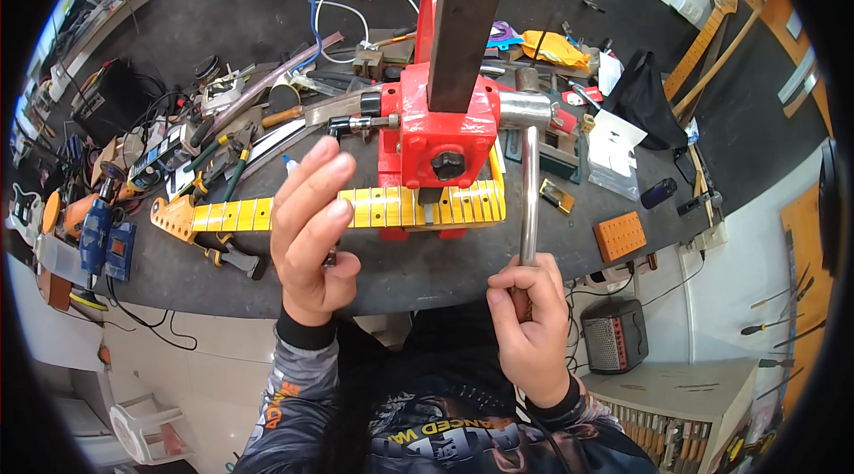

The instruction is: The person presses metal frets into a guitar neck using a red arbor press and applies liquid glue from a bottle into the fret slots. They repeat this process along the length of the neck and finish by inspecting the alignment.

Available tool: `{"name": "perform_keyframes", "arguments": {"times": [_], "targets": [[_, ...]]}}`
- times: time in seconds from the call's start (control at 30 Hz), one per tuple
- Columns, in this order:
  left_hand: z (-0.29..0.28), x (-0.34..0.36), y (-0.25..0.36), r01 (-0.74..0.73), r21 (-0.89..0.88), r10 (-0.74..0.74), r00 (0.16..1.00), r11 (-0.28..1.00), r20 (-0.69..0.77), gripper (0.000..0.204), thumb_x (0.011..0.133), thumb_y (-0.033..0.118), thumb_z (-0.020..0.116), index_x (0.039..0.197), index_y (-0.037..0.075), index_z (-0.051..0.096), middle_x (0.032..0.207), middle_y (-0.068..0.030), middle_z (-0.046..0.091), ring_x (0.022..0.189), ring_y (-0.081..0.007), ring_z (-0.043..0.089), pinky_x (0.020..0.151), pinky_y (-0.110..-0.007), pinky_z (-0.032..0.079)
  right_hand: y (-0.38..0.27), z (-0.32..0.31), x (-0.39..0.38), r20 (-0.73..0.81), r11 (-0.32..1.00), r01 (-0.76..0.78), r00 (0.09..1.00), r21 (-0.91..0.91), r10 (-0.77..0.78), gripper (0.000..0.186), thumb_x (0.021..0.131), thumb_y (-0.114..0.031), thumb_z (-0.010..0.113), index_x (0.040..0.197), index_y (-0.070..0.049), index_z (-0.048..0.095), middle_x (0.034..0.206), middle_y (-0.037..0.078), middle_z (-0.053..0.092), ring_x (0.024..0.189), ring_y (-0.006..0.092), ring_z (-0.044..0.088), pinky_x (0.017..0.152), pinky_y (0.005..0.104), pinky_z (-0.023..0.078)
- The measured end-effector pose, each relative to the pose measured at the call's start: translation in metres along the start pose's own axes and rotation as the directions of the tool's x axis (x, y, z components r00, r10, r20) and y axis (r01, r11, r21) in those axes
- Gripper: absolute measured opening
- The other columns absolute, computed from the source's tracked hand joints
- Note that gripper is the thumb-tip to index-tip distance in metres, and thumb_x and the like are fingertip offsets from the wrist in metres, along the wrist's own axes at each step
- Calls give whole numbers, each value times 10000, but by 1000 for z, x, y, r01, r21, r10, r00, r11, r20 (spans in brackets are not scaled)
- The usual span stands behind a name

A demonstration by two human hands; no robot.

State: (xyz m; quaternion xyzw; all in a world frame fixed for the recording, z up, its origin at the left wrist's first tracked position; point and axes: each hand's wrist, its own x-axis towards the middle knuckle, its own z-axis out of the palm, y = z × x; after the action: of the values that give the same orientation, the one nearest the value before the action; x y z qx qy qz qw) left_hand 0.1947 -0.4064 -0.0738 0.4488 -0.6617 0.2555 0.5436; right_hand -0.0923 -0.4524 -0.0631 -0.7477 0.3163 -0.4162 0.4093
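Note:
A red arbor press (445, 132) stands in front of me with its dark upright ram (463, 43). A guitar neck (311, 212) with a yellow fretboard lies crosswise under it, headstock to the left. The small pressing block (428, 212) under the ram meets the fretboard. My right hand (531, 318) is closed round the lower end of the chrome press lever (531, 198). My left hand (311, 238) is raised over the neck with fingers stretched out. A ratchet wrench (350, 124) sits at the press's left side; its handle runs down behind my left fingers, so their contact is hidden.
Pliers and files (233, 163) crowd the bench to the left, beside a blue power tool (96, 238). An orange drilled block (621, 237) and a dark bottle (658, 193) stand at the right. A second guitar neck (707, 38) leans at the back right.

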Motion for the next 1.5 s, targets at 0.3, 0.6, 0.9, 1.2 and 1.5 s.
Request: {"name": "perform_keyframes", "arguments": {"times": [0.3,0.6,0.9,1.2,1.5], "targets": [[-12,39,-25,-120,-35,120,993,992,-13,503,1100,430,626,1343,-4,706,1350,-280,757,1292,-499,729,1087,-555,588,-1,5,2,-22,999,3,1000,-39,-4,202,966,105,749,1109,-28,699,1097,67,603,699,88,484,614,268,407],[-9,63,-23,-142,-51,138,988,989,-75,485,1077,451,626,1047,-21,732,1069,-211,789,1029,-425,781,890,-475,618,3,5,0,-44,997,38,998,-61,-41,180,986,111,733,1104,-20,696,1062,66,581,668,91,463,605,269,392],[-19,113,-8,488,-287,-466,873,824,146,559,1210,447,487,965,-17,680,905,-110,724,818,-167,709,723,-300,526,2,7,1,-63,994,63,996,-88,-69,157,998,112,723,1081,-19,696,1028,54,573,692,92,439,625,273,373],[5,93,-58,914,-317,-744,394,254,540,606,1138,570,593,853,43,682,579,-35,599,430,-164,573,438,-285,420,3,11,0,-87,997,72,994,-17,-73,152,991,113,733,1071,-9,690,1014,49,572,701,94,413,628,267,352],[-21,44,16,767,-135,-769,637,628,44,390,1156,249,608,842,17,621,689,-26,609,564,-100,574,529,-255,428,10,9,-2,-76,999,46,996,-3,-46,165,997,119,727,1084,-18,697,1044,49,577,709,76,411,621,254,335]]}}
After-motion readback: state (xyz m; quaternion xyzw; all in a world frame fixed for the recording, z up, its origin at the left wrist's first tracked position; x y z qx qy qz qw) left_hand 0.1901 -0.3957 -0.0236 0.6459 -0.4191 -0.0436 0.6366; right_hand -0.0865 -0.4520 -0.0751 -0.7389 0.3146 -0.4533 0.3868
